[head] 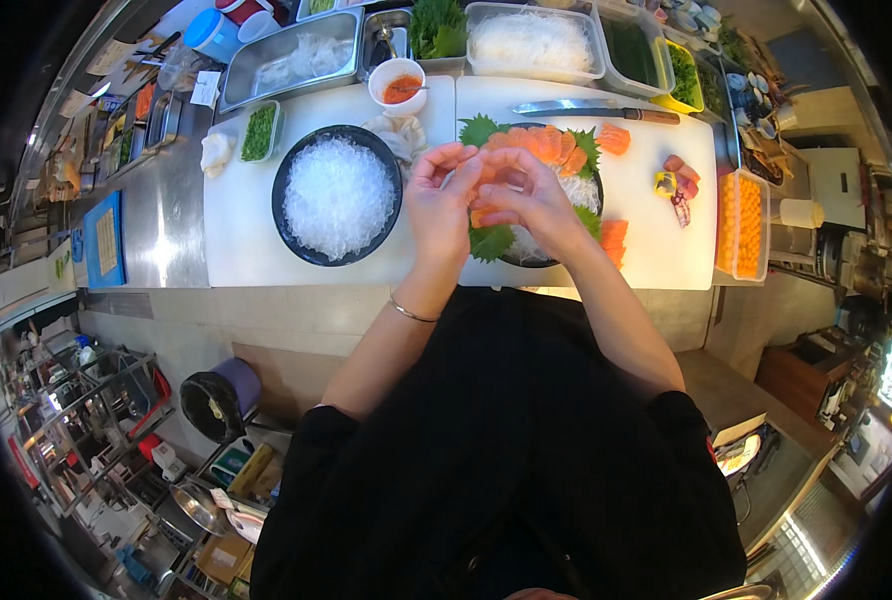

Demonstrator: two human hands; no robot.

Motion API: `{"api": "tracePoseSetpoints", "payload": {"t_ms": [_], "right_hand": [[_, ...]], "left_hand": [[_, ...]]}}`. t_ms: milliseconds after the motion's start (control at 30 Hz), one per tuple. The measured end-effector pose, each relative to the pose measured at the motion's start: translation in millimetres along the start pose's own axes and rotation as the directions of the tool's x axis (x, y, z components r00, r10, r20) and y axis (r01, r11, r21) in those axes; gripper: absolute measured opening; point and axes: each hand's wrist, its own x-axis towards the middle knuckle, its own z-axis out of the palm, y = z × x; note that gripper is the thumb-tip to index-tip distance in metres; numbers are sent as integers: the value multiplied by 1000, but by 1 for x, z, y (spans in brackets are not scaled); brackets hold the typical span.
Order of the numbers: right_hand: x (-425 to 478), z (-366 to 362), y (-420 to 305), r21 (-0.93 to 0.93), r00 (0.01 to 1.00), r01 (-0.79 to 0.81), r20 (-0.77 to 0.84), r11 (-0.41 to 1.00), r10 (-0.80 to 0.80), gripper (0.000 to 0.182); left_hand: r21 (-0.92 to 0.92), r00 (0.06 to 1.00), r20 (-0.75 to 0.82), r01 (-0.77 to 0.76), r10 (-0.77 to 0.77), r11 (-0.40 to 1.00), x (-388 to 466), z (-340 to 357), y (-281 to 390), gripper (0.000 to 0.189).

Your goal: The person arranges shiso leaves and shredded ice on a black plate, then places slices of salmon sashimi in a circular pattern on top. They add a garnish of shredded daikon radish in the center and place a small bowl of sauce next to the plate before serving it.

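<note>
My left hand [443, 199] and my right hand [528, 191] meet fingertip to fingertip above a dark round plate [539, 262]. The fingers are bent inward, and whatever may lie between them is hidden. Under and behind the hands, the plate bears fanned orange salmon slices [539, 142], green shiso leaves [493, 238] and white shreds [582, 193]. To the left of my hands stands a black bowl [279, 217] heaped with crushed ice [339, 195]. More salmon slices [614, 241] lie on the white cutting board [659, 247] at the plate's right.
A knife [596, 111] lies across the board's back. Small pieces of seafood [682, 184] sit at right, near a tub of orange balls [743, 225]. Behind the bowl are a cup of red-orange paste [398, 86], a crumpled cloth [395, 136] and chopped greens [258, 131].
</note>
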Motion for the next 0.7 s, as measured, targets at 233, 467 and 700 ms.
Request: {"api": "tracePoseSetpoints", "payload": {"t_ms": [233, 467, 700], "right_hand": [[-6, -35, 22, -588, 995, 82, 10, 805, -95, 24], [-20, -38, 50, -957, 885, 237, 142, 165, -444, 15], [-21, -40, 50, -946, 822, 275, 138, 172, -553, 9]], "left_hand": [[586, 988, 95, -157, 125, 795, -43, -20, -16, 22], [835, 958, 209, -280, 199, 474, -49, -35, -47, 13], [826, 957, 88, -226, 278, 517, -48, -47, -50, 17]]}}
